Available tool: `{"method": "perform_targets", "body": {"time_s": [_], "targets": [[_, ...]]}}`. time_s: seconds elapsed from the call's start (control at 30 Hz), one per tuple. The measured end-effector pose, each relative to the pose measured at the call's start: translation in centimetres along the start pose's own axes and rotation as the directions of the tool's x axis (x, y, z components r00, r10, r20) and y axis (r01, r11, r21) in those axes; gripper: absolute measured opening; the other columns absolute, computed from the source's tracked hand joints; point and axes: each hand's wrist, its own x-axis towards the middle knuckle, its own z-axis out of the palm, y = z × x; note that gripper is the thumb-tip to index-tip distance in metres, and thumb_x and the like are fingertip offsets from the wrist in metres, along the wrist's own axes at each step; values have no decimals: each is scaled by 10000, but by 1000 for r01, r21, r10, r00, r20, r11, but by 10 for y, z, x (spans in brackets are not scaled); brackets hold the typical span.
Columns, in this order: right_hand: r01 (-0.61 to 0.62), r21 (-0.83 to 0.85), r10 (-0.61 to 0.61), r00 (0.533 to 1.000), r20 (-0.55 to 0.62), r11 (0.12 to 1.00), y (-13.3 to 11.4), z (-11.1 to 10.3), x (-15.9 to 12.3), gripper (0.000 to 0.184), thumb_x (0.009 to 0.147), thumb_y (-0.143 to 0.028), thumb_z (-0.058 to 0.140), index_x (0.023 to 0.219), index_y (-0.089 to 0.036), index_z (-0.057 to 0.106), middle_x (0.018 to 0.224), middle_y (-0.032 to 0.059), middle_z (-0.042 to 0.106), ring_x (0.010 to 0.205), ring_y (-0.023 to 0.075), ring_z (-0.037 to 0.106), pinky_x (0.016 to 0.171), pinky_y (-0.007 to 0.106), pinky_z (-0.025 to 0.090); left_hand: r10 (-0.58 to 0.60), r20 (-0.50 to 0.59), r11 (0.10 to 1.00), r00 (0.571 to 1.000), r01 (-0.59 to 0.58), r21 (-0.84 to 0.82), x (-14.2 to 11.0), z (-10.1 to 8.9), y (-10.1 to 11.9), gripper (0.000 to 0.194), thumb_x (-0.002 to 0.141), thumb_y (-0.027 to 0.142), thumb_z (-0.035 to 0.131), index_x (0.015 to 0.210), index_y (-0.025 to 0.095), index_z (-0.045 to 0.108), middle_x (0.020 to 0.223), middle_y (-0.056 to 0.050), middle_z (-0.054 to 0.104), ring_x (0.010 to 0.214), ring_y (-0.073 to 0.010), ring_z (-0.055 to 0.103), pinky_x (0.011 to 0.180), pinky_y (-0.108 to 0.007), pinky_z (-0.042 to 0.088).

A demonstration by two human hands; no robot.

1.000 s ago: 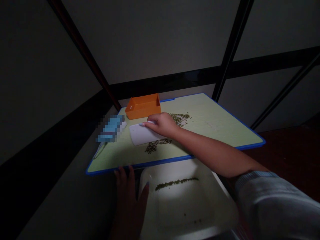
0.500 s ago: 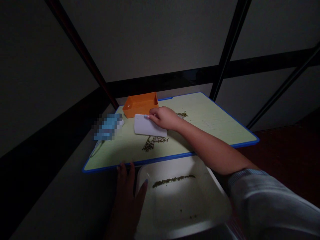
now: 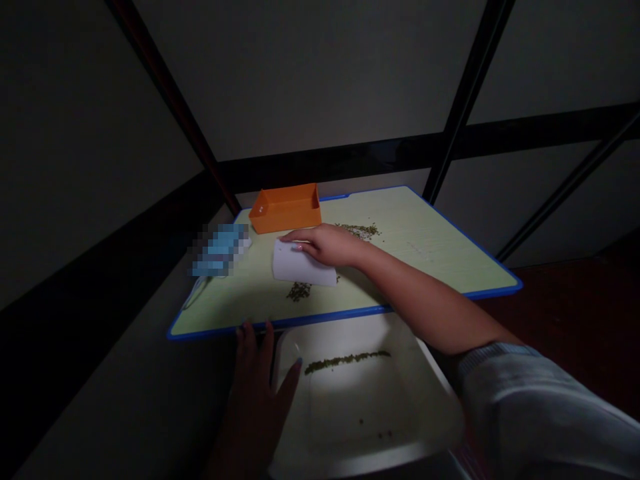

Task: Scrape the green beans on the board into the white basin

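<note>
My right hand is closed on the upper edge of a white, slightly curved card, thumb on its near face. The card's lower edge is tilted down toward the board among small dark greenish grains, part of which it hides. More grains lie scattered behind my wrist. Below the board's front edge stands a white basin with a line of grains along its far side. My left hand, in shadow, grips the basin's left rim, thumb over the inside and fingers outside near the board's edge.
An orange open box stands at the back left of the pale board, which has a blue edge. Left of it lies a blurred-out blue object with a cable. Dark-framed panels rise behind.
The card in my right hand has come slightly nearer the front edge, covering more of the near grains and uncovering some farther ones. My left hand stays at the basin.
</note>
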Motion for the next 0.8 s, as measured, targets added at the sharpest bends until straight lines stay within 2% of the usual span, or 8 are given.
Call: {"method": "perform_targets", "body": {"time_s": [0.1,0.27,0.4,0.57,0.7,0.8], "targets": [[-15,-37,15,1000,3,999,-1,-1,-1,365,928,-270,448,1280,-257,543,1250,38,618,1070,202,599,876,334,439,0,-2,1000,1000,0,11,0,1,-2,719,820,535,407,1404,133,283,1566,-154,11,1431,-258,-33,1150,-503,124],[-33,-114,33,999,-5,993,-2,-2,-2,373,923,-300,450,1284,-272,540,1233,29,631,1043,211,613,822,312,447,23,1,1000,1000,-23,18,-1,2,-7,693,835,525,393,1416,174,255,1567,-133,-2,1431,-252,-30,1145,-516,142],[-47,-152,47,999,-8,987,-3,-2,-2,382,925,-317,436,1293,-281,531,1206,34,645,1013,211,617,777,298,434,1,-7,1000,1000,-1,-1,0,1,-3,696,826,531,402,1404,162,288,1568,-134,15,1429,-252,-28,1146,-509,130],[-63,-214,71,997,25,975,-9,-8,-4,423,904,-300,464,1326,-300,485,1088,47,685,884,194,623,696,277,397,-21,-19,999,1000,20,-45,0,1,-1,680,822,519,418,1401,182,300,1572,-114,24,1430,-253,6,1143,-506,144],[-26,-255,40,998,50,967,-12,-12,-6,542,841,-290,559,1366,-308,427,1007,56,697,801,194,614,654,271,370,33,-41,999,999,-34,-21,-1,2,-7,667,836,504,409,1407,181,286,1570,-115,17,1431,-249,-16,1147,-508,141],[0,-236,11,999,45,972,-9,-10,-6,521,843,-281,556,1352,-321,453,1033,53,695,790,187,615,658,274,373,38,-23,999,999,-37,7,0,2,-11,667,838,497,412,1406,169,289,1569,-124,29,1430,-251,0,1150,-492,155]]}}
